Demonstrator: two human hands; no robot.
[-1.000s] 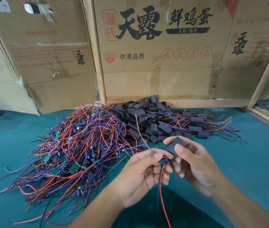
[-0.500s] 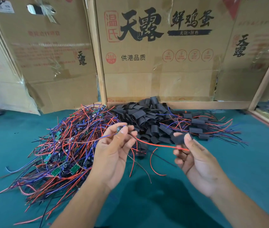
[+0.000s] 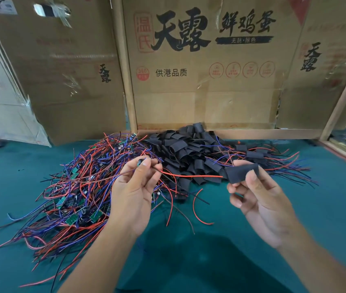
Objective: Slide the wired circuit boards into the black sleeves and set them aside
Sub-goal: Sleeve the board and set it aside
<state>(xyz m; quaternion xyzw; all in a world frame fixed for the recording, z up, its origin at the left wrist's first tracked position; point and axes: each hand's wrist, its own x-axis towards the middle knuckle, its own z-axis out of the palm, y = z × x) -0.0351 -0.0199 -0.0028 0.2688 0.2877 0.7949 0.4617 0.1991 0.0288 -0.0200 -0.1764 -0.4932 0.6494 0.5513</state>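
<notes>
Left hand (image 3: pixel 134 193), frame centre, pinches a board (image 3: pixel 139 162) at its fingertips. Right hand (image 3: pixel 260 199) pinches a sleeve (image 3: pixel 241 173) just right. A red wire (image 3: pixel 191 176) runs level between them toward the sleeve's left opening; the board trails behind.

On the green-covered bench (image 3: pixel 326 208), the tangled heap of wired circuit boards (image 3: pixel 79 187) is placed left of the pile of black sleeves (image 3: pixel 184 149); printed cardboard cartons (image 3: pixel 206 81) are stood behind both.

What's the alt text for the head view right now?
Right hand pinches a black sleeve; left hand holds a wired circuit board, its red wire running to the sleeve. Behind lie piles of wired boards and sleeves.
</notes>
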